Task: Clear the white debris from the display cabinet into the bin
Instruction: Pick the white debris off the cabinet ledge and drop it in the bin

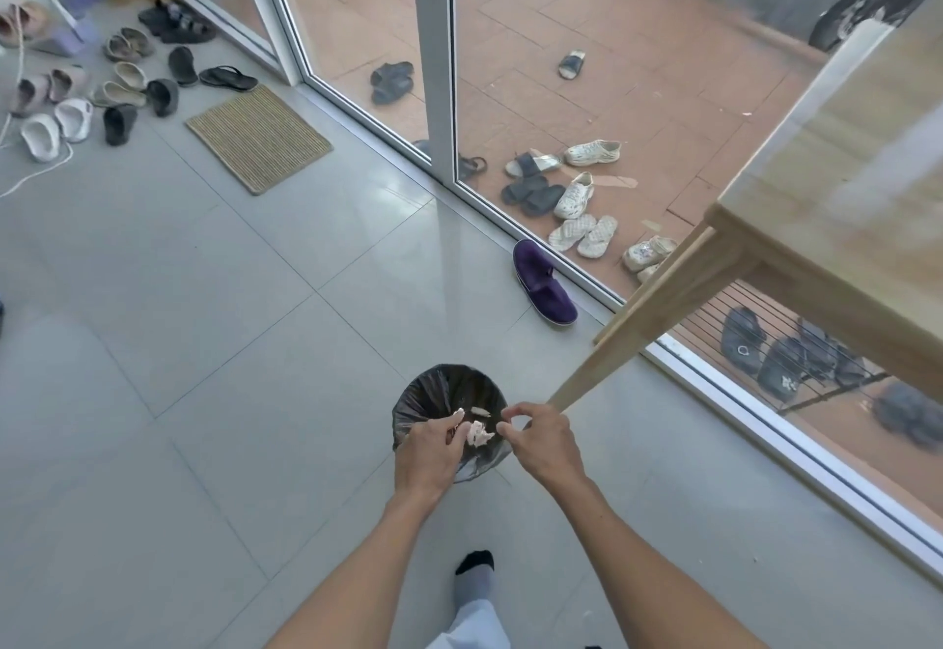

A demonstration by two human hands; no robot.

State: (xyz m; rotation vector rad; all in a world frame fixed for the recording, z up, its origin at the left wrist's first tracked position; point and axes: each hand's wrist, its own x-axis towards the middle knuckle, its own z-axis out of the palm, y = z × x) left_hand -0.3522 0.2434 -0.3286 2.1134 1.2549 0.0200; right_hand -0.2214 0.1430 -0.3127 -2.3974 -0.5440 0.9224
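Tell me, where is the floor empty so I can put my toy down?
Bare tiles lie left of the bin, between it and the woven mat. It is crowded near the shoes at top left, and by the purple slipper beside the glass.

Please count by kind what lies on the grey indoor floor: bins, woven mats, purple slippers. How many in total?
Bin: 1
Woven mat: 1
Purple slipper: 1
Total: 3
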